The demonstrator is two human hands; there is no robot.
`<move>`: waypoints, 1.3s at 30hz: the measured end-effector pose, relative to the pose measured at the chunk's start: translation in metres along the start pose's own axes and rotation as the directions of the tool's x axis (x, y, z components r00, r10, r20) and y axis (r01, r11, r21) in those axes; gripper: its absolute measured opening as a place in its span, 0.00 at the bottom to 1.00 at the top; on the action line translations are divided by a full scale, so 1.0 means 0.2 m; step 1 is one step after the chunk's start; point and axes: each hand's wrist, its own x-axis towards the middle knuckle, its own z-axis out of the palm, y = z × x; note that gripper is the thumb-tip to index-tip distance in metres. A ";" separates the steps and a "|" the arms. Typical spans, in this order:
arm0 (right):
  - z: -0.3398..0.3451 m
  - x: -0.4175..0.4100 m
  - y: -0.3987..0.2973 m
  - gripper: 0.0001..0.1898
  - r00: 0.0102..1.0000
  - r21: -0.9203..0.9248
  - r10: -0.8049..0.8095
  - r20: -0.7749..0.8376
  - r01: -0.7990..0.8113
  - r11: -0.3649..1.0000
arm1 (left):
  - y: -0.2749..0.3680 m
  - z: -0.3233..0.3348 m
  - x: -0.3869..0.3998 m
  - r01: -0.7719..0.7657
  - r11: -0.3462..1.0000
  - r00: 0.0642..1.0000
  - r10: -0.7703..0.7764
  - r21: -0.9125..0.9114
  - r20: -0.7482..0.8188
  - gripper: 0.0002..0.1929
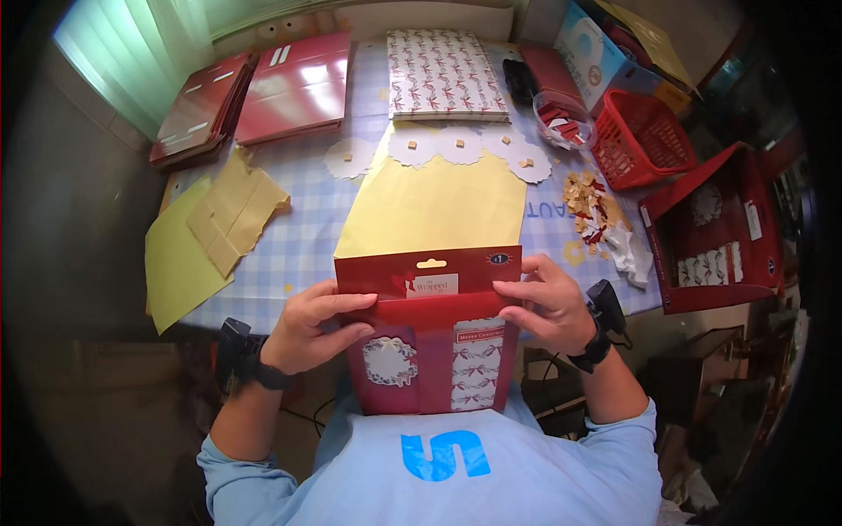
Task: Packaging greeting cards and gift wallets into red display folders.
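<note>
A red printed cardboard sleeve (435,361) slopes from the table's near edge down towards my lap. Its top strip has a hang hole and a small white label with writing. A wreath design and a bow-patterned panel show on its front. My left hand (316,329) grips its left edge, thumb and fingers near the crease below the strip. At the opposite edge, my right hand (551,306) holds it the same way. Just beyond lies a yellow paper sheet (431,207). Several white scalloped paper pieces (413,158) sit across its far end, with small tan squares on them.
Red folder stacks (296,92) and a bow-patterned stack (447,75) stand at the back. Torn brown paper (233,210) lies left. To the right are a clear tub (562,121), a red basket (641,138), paper scraps (585,204), crumpled tissue (628,253) and an open red box (714,230).
</note>
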 end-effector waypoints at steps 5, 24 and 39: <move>-0.01 -0.01 -0.03 0.17 0.997 -0.078 -0.082 -0.007 0.081 0.994 | 0.01 0.00 0.00 0.031 0.998 1.000 -0.031 -0.046 0.001 0.17; -0.02 -0.03 -0.06 0.12 0.994 0.269 0.017 0.110 -0.046 0.962 | 0.08 0.07 0.02 -0.001 0.969 1.000 0.005 -0.247 0.016 0.12; 0.00 -0.01 -0.04 0.15 0.994 0.326 0.004 0.112 -0.041 0.944 | 0.09 0.04 0.09 -0.016 0.969 0.997 0.035 -0.245 0.073 0.12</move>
